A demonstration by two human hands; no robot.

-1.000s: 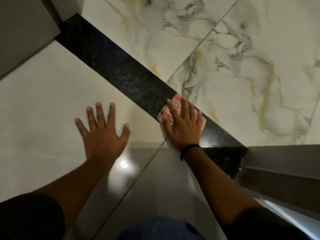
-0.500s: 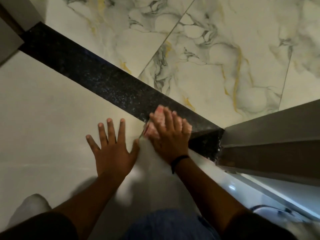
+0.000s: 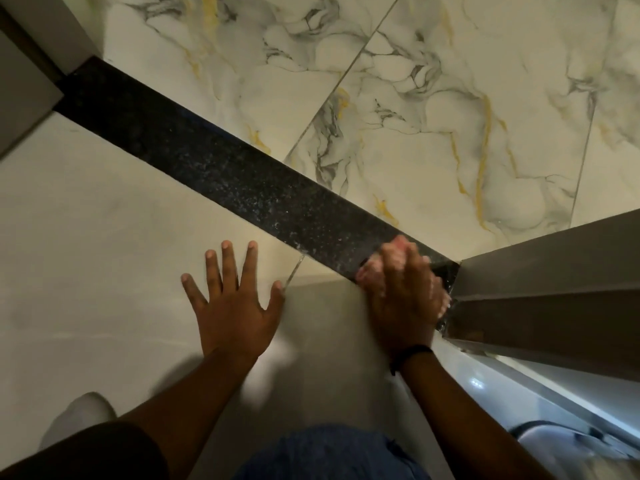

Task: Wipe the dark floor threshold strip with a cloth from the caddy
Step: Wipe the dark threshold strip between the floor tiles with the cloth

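A dark speckled threshold strip [image 3: 221, 168] runs diagonally from the upper left to the door frame at the right. My right hand [image 3: 403, 296] presses a pink cloth [image 3: 377, 265] flat onto the strip's right end, close against the frame; most of the cloth is hidden under the palm and fingers. My left hand [image 3: 235, 299] lies flat on the plain cream tile just below the strip, fingers spread, holding nothing. No caddy is in view.
A grey door frame [image 3: 547, 289] meets the strip at the right, another frame [image 3: 24, 84] at the upper left. White marble tiles [image 3: 433, 116] with grey and gold veins lie beyond the strip. My knees, one blue-clad [image 3: 329, 452], sit at the bottom edge.
My right hand has slid the cloth along the strip to the right, up to the door frame. My left hand stays flat on the cream tile.
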